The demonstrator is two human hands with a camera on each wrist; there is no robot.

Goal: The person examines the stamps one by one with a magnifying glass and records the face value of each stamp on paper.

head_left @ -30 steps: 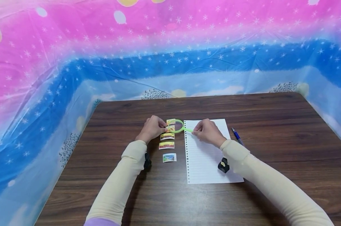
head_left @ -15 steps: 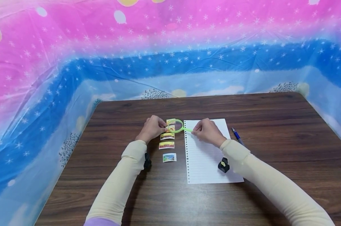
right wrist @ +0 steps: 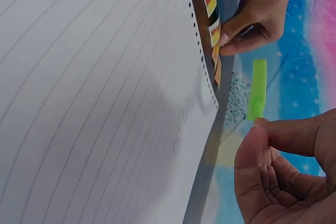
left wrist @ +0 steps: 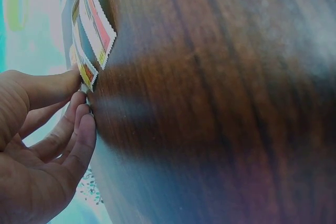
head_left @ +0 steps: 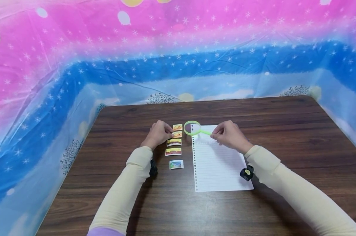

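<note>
"What are we seeing at the left?"

"We're seeing the left hand (head_left: 157, 135) touching the column of stamps (head_left: 174, 142) on its nine o'clock side, up near twelve; we're not managing to tell if it's pinching tho."

"And further right?"

"We're catching the right hand (head_left: 229, 135) pinching the green magnifying glass (head_left: 200, 131), lens hovering at the lined sheet's (head_left: 219, 173) eleven o'clock corner."

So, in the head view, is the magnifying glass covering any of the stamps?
No, the magnifying glass appears to the right of the stamps, clear of them.
</note>
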